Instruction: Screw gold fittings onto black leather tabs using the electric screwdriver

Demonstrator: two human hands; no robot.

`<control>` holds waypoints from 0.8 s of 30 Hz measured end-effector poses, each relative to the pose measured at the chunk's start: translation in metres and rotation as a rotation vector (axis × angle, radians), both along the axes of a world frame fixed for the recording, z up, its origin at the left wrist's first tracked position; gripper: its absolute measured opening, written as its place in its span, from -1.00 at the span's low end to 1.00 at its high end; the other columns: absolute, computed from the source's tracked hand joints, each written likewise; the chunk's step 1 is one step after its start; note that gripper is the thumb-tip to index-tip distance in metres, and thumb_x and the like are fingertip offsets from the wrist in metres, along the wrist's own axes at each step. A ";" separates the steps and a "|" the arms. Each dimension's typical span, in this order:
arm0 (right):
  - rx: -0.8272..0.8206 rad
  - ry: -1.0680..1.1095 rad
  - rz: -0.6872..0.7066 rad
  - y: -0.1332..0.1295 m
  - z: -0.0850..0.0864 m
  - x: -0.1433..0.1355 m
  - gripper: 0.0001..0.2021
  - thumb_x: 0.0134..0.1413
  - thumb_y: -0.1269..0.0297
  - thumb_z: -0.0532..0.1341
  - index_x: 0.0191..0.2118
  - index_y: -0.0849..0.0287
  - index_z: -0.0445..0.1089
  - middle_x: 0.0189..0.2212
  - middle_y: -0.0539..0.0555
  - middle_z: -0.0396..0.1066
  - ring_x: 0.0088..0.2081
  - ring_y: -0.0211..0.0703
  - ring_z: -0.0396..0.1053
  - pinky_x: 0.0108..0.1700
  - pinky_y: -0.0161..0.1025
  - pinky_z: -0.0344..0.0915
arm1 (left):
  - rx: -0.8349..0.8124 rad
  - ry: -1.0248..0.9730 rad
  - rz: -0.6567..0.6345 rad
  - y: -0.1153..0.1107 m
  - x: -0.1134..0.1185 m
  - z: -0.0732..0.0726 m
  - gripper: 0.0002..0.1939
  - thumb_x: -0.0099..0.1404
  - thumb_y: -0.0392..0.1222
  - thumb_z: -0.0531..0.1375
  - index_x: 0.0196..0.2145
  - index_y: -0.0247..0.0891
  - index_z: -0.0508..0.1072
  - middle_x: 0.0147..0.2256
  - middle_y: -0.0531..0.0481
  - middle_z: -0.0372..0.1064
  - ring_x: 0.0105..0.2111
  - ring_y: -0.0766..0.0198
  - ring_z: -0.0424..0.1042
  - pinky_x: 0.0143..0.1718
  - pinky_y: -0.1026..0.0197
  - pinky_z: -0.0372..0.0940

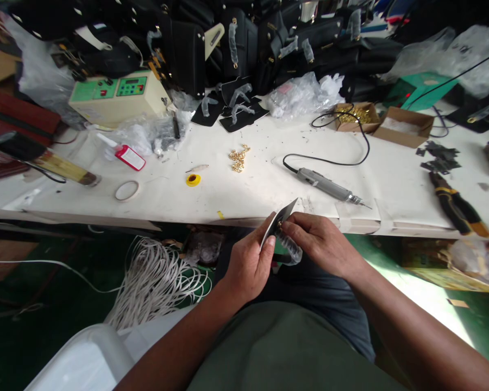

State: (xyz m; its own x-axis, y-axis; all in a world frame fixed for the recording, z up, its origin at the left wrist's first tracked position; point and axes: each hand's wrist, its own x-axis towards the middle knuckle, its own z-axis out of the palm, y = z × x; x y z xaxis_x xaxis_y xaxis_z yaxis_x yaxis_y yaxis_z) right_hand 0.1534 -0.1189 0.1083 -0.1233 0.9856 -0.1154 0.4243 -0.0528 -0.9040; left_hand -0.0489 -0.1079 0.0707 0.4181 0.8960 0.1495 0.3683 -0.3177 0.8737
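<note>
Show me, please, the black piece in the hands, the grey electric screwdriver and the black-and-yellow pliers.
Black piece (pixel 286 211), head view: upper dark face.
Grey electric screwdriver (pixel 323 185), head view: middle of body.
Black-and-yellow pliers (pixel 465 208), head view: one handle.

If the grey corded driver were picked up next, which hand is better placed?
Probably the right hand: it is nearer the grey corded driver, lying on the bench. The left hand is farther off, gripping the dark flat piece. The right is also at that piece, so might need freeing first.
</note>
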 end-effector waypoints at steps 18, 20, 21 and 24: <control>-0.295 0.507 -0.126 -0.006 -0.011 -0.027 -0.57 0.30 -0.12 0.20 -0.42 0.15 0.37 -0.58 -0.06 0.35 -0.64 -0.33 0.20 -0.59 -0.33 0.09 | 0.050 0.047 0.128 -0.011 0.000 -0.015 -0.63 0.57 -0.10 0.07 0.20 -0.17 0.51 -0.22 -0.10 0.63 -0.30 0.20 0.59 -0.13 0.22 0.44; -0.280 0.407 -0.058 -0.004 -0.011 -0.021 -0.55 0.33 -0.12 0.17 -0.44 0.14 0.36 -0.57 -0.04 0.37 -0.62 -0.31 0.25 -0.57 -0.33 0.15 | -0.002 0.025 0.155 -0.013 -0.001 -0.017 -0.70 0.53 -0.09 0.14 0.09 -0.17 0.58 -0.22 -0.09 0.64 -0.27 0.16 0.61 -0.11 0.19 0.46; -0.253 0.341 -0.022 -0.003 -0.010 -0.018 -0.55 0.35 -0.11 0.15 -0.44 0.14 0.36 -0.57 -0.04 0.38 -0.60 -0.30 0.27 -0.55 -0.33 0.18 | -0.025 0.015 0.166 -0.013 -0.001 -0.018 -0.72 0.51 -0.09 0.18 0.04 -0.18 0.60 -0.20 -0.09 0.65 -0.24 0.13 0.61 -0.09 0.17 0.46; -0.119 0.123 0.052 -0.001 -0.009 -0.010 -0.58 0.38 -0.01 0.14 -0.46 0.13 0.36 -0.58 -0.03 0.37 -0.56 -0.27 0.28 -0.53 -0.32 0.16 | -0.078 0.005 0.184 -0.016 -0.001 -0.020 -0.76 0.40 -0.11 0.30 -0.03 -0.19 0.64 -0.18 -0.08 0.67 -0.22 0.08 0.62 -0.09 0.13 0.49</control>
State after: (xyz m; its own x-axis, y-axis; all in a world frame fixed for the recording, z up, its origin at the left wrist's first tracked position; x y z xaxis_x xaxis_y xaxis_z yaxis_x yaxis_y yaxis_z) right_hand 0.1432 -0.1200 0.0995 -0.1940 0.9579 -0.2118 0.3156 -0.1435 -0.9380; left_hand -0.0500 -0.1236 0.0510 0.2466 0.9662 0.0751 0.4180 -0.1759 0.8913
